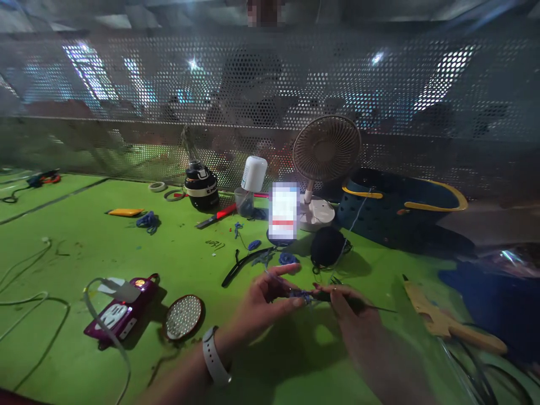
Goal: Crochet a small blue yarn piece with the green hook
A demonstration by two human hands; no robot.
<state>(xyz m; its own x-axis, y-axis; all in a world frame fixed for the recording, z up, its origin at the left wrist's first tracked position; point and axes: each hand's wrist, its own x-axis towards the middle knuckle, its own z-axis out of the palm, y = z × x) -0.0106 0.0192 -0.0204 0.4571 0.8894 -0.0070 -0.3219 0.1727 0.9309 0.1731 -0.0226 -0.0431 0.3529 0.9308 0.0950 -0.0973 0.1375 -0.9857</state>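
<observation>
My left hand (pixel 264 301) pinches a small blue crocheted piece (pixel 300 295) between thumb and fingers, with the index finger raised. My right hand (pixel 348 306) grips a thin dark crochet hook (pixel 375 307) whose tip meets the blue piece. A blue yarn strand runs up from the work. A dark ball of yarn (pixel 327 246) lies just beyond my hands. A white band sits on my left wrist.
On the green table (pixel 84 253) stand a phone (pixel 283 211), a small fan (pixel 323 169), a white bottle (pixel 253 174), a black jar (pixel 201 185), a dark blue basket (pixel 396 211). A purple power strip (pixel 122 309) and round mesh disc (pixel 183 318) lie left; a wooden tool (pixel 447 320) lies right.
</observation>
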